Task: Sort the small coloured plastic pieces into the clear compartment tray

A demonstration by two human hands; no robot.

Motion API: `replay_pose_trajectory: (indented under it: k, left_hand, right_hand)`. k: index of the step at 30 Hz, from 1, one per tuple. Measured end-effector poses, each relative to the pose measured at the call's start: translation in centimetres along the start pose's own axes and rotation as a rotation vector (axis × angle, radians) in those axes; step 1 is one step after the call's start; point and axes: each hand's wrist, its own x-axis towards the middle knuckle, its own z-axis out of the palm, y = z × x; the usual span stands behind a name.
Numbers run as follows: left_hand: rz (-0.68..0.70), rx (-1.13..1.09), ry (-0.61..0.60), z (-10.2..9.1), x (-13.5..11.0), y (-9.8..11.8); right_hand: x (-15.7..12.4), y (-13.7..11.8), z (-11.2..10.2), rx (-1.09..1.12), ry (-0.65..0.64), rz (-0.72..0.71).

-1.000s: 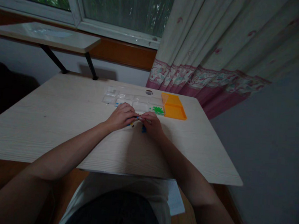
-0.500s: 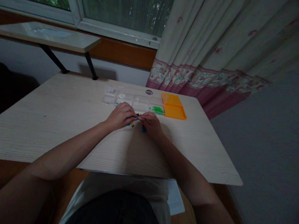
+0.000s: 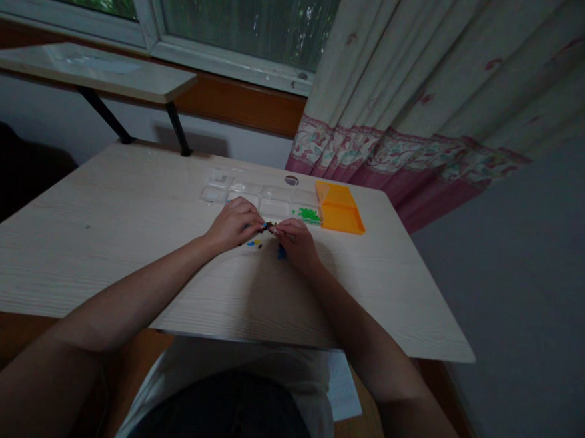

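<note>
My left hand point(image 3: 234, 225) and my right hand point(image 3: 295, 240) meet fingertip to fingertip over the light wooden table point(image 3: 120, 247). Both are pinched on a short string of small dark beads point(image 3: 268, 226) held between them. A few loose beads point(image 3: 255, 244), blue and yellow, lie on the table under the hands. Just beyond the fingers sits a clear compartment box point(image 3: 254, 195) with green beads point(image 3: 307, 214) in its right cell.
An orange lid point(image 3: 340, 209) lies open at the right end of the clear box. A small dark round thing point(image 3: 291, 180) sits behind the box. A curtain point(image 3: 430, 108) hangs at the back right, a window and a narrow shelf point(image 3: 92, 68) at the back left.
My left hand has lifted slightly and shifted back, uncovering loose beads on the table. The right hand has hardly moved.
</note>
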Motion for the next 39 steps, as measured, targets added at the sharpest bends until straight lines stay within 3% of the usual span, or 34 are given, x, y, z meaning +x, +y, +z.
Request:
replay_pose_trajectory:
  k: [7, 18, 29, 39]
  left_hand:
    - [-0.22, 0.082, 0.187, -0.9, -0.3, -3.2]
    - [-0.478, 0.083, 0.346, -0.8, -1.1, -6.5]
    - [-0.469, 0.089, 0.345, -0.5, -1.1, -6.8]
    - [-0.458, 0.089, 0.331, -0.3, -1.2, -6.9]
  right_hand:
    - [0.1, -0.2, -0.2, -0.039, 0.043, -0.006]
    - [0.0, 0.4, -1.3, -0.235, 0.072, -0.012]
    - [0.5, 0.3, -3.6, -0.27, -0.339, -0.101]
    - [0.2, 0.1, -4.8, -0.149, -0.534, 0.02]
